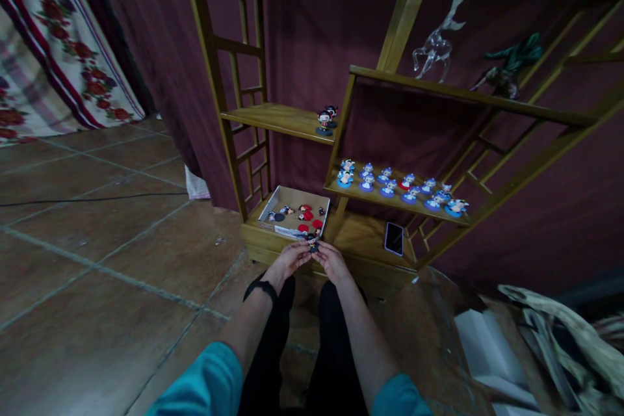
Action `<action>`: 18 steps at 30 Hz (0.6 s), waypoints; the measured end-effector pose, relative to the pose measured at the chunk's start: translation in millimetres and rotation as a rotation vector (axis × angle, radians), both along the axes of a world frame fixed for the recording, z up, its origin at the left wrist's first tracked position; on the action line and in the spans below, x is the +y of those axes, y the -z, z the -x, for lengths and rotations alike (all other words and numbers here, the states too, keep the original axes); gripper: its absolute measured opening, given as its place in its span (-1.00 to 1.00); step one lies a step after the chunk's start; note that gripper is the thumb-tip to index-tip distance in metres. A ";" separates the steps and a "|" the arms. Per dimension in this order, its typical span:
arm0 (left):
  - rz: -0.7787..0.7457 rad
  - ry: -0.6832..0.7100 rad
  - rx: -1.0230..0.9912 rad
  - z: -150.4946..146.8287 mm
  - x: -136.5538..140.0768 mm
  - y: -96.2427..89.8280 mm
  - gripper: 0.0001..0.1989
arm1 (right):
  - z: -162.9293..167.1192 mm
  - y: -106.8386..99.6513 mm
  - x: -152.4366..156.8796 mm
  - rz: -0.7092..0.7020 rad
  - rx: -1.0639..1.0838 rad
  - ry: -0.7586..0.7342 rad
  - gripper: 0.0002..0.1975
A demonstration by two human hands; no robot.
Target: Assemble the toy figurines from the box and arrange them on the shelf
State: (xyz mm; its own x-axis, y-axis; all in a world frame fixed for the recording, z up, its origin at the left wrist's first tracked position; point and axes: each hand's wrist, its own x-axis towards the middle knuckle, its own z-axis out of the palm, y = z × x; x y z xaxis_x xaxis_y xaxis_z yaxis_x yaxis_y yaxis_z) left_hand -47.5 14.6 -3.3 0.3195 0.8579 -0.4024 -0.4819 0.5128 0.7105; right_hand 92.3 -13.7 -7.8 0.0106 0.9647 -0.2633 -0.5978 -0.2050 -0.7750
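Between the fingertips of my left hand [293, 257] and my right hand [332, 261] is a small dark-haired figurine [312, 242] on a dark base. Both hands are closed on it, one from each side, just in front of the open cardboard box [268, 214]. Inside the box lie several loose figurines and round bases, among them a red figurine [305, 212] and a red disc [303, 228]. Up on the left shelf [273, 116], two similar figurines [324, 122] stand one behind the other at its right end.
Two rows of blue and white figurines [388, 188] fill the middle shelf [361, 191] at right. A phone [394, 238] lies on the lowest board. Above stand a clear horse statue [439, 45] and a green statue [511, 65]. A white box [492, 351] is on the floor at right.
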 end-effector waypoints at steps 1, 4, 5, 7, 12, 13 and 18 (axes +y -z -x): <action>-0.001 -0.004 0.001 -0.3 -0.6 -0.6 -0.86 | 0.4 -0.2 -0.2 0.002 -0.004 -0.001 -0.79; -0.009 -0.007 0.007 -1.0 -2.2 -2.4 -0.86 | 1.4 -0.5 -0.7 0.012 -0.026 -0.015 -0.76; -0.012 -0.005 0.011 -1.2 -2.6 -2.8 -0.86 | 1.8 -0.6 -1.0 0.017 -0.038 -0.023 -0.73; -0.017 0.000 0.022 -1.8 -2.8 -3.0 -0.86 | 2.6 -0.7 -1.4 0.030 -0.064 -0.035 -0.70; -0.023 -0.005 0.061 -4.1 -1.3 -1.5 -0.84 | 6.0 -1.2 -1.5 0.026 -0.109 -0.022 -0.73; -0.022 -0.006 0.065 -4.6 -1.0 -1.2 -0.84 | 6.6 -1.3 -1.4 0.021 -0.115 -0.015 -0.75; -0.029 0.017 0.067 -5.4 0.2 -1.5 -0.83 | 8.3 -1.8 -0.7 0.002 -0.124 0.010 -0.81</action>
